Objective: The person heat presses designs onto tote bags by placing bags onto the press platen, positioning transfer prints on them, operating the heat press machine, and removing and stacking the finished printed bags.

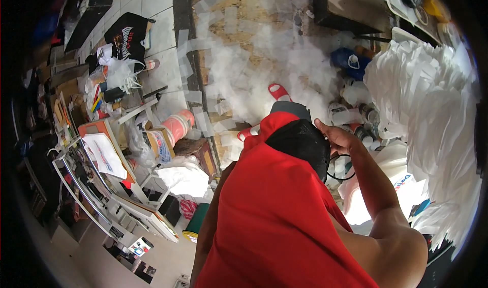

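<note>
My right hand (pixel 335 136) is beside the black mesh cloth (pixel 301 148) at the front of my body, below my red top (pixel 284 212). Its thumb stands apart from its loosely bent fingers, and I see nothing held between them. A thin black loop (pixel 341 167) hangs just below the fingers; whether they touch it I cannot tell. Part of my left arm shows along the left side of the top, but the left hand is hidden. Red slippers (pixel 279 91) show on the floor past a grey piece of clothing (pixel 291 108).
White sheets or strips (pixel 424 95) hang in a thick bunch at right. Many pale translucent pieces (pixel 244 59) litter the floor. Bottles (pixel 363 134) and a blue container (pixel 349 62) stand beyond my hand. At left are a machine with a metal rail (pixel 81 196), bags and a red-and-white roll (pixel 178 125).
</note>
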`<state>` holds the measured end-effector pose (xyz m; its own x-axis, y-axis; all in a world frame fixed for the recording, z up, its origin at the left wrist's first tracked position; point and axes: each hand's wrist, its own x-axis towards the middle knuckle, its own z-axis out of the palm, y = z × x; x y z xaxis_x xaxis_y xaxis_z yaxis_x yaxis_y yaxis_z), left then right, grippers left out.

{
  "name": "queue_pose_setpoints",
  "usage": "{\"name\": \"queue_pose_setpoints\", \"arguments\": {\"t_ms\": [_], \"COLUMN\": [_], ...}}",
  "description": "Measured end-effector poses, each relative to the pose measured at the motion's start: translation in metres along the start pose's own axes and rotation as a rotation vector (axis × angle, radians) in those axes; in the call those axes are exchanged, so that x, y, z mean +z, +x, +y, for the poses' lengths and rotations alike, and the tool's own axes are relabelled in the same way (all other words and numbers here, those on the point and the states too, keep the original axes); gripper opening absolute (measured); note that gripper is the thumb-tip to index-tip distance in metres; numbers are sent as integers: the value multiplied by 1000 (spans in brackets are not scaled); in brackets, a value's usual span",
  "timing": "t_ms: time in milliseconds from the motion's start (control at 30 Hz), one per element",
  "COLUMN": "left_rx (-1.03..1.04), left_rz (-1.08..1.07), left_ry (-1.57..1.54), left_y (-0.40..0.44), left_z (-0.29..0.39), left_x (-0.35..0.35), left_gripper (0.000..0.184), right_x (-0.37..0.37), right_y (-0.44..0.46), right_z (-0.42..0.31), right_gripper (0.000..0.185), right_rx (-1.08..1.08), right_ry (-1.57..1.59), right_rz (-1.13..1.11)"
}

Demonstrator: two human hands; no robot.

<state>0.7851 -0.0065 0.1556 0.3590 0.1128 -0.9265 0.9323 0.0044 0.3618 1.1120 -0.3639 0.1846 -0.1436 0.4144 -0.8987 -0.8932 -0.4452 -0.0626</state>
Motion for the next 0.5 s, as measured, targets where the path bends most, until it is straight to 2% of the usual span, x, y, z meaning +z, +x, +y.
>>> {"name": "queue_pose_setpoints", "arguments": {"t_ms": [500], "left_rx": [9], "left_rz": [-6], "left_ry": [-12], "left_y": [5], "left_z": [7], "left_x": [-1], "left_gripper": [37], "right_x": [-1], "right_y": [5], "right_z": [-6], "right_gripper": [80], "right_rx": [8], "right_ry": [-18], "right_rz": [-33]}}
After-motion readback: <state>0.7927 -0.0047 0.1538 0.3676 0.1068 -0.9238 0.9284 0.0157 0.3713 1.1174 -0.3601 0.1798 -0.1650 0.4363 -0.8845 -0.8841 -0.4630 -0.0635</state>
